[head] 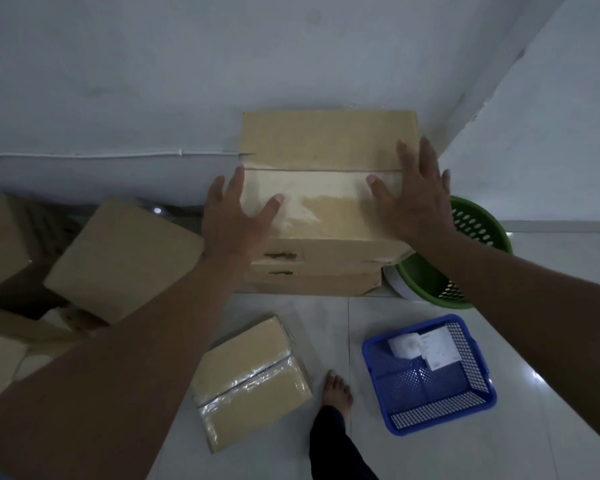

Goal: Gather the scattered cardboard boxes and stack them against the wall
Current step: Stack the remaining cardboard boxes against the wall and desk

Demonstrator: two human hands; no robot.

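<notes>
Head view: at centre frame, the left hand [232, 216] and right hand [413, 199] lie flat with straight fingers on the top box [321, 174], squaring it over the lower box [312, 282] against the wall [153, 81]; 1 loose box [250, 382] waits lower centre.

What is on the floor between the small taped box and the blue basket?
In the head view, only a bare foot stands between the small taped box and the blue basket; elsewhere it is bare floor tile.

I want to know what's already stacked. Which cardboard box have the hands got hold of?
The top box of the stack against the wall: both hands press its taped lid. The others lie loose on the floor.
</notes>
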